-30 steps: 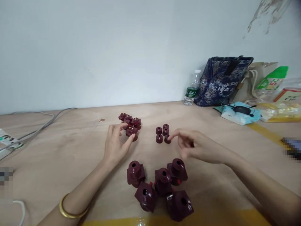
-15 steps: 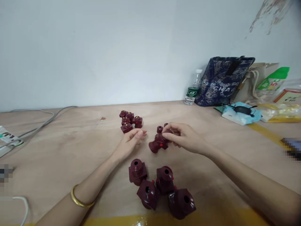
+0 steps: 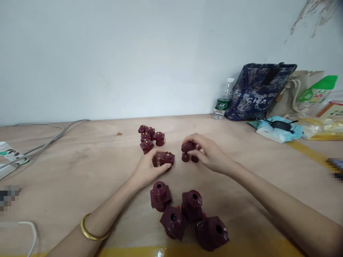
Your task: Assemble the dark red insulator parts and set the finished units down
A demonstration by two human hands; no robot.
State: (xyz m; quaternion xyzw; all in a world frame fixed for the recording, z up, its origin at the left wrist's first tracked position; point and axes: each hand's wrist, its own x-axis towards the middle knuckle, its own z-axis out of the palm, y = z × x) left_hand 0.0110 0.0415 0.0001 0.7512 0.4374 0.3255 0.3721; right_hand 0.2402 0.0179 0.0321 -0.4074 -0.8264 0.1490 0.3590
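Observation:
My left hand (image 3: 150,167) is closed around a dark maroon, square-flanged plastic part (image 3: 167,159) with brass bits on its top, low at the table. Between the thumb and fingers of my right hand (image 3: 205,151) is a maroon rounded cap (image 3: 188,146). Right below that cap stand a small maroon knob (image 3: 185,157) and a second small knob (image 3: 195,159), partly covered by the fingers. Several similar flanged parts (image 3: 146,146) with brass tops are grouped behind my left hand. Nearer to me, several larger maroon pieces with a hole on top (image 3: 173,223) stand in a cluster.
Against the wall at the right are a water bottle (image 3: 223,101), a dark blue patterned bag (image 3: 257,94) and a light blue pack (image 3: 278,132). Grey cables (image 3: 57,134) run along the left of the wooden table. Yellow tape (image 3: 128,251) marks the front edge.
The flanged part that my right hand held has been turned brass side up and is now in my left hand. My right hand has picked up a rounded cap near the small knobs.

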